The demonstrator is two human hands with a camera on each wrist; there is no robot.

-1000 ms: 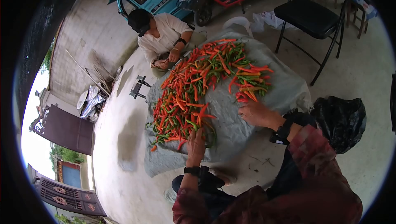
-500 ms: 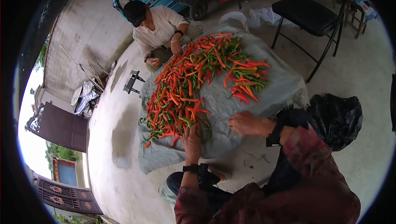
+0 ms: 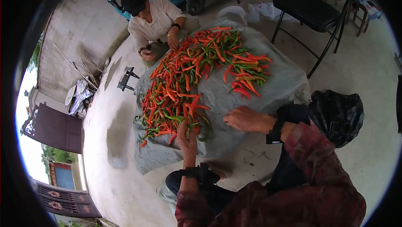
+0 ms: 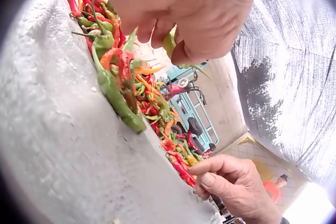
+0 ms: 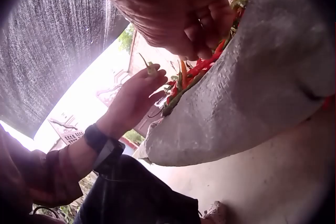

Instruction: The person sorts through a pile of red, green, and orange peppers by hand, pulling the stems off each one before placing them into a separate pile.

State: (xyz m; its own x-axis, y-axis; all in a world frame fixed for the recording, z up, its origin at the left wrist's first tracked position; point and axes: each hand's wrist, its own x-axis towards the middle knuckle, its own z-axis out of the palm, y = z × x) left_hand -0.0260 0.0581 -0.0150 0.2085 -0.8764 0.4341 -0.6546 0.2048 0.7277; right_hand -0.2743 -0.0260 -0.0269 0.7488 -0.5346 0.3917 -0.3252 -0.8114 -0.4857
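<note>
A green chili pepper [image 4: 169, 43] is pinched between the thumb and fingers of my left hand [image 3: 187, 141], raised over the near end of a long heap of red and green chili peppers [image 3: 171, 89]. Its stem sticks out past the fingertips in the right wrist view, while the fingers cover most of its body. My right hand [image 3: 247, 119] hovers by the sheet's near edge with loosely bent fingers and nothing visible in them. Beyond it lies a smaller pile of peppers [image 3: 249, 74], mostly red and orange.
A grey plastic sheet [image 3: 217, 114] lies under the peppers. Across it sits another person [image 3: 153, 24] with hands at the heap. A black plastic bag [image 3: 337, 116] is at my right, a folding chair [image 3: 310, 11] behind. A small black stand [image 3: 127, 79] stands left.
My left hand has lifted slightly from the heap with a green chili pepper. The right hand has drawn back from the smaller pile toward me, leaving red peppers there. The head view has shifted.
</note>
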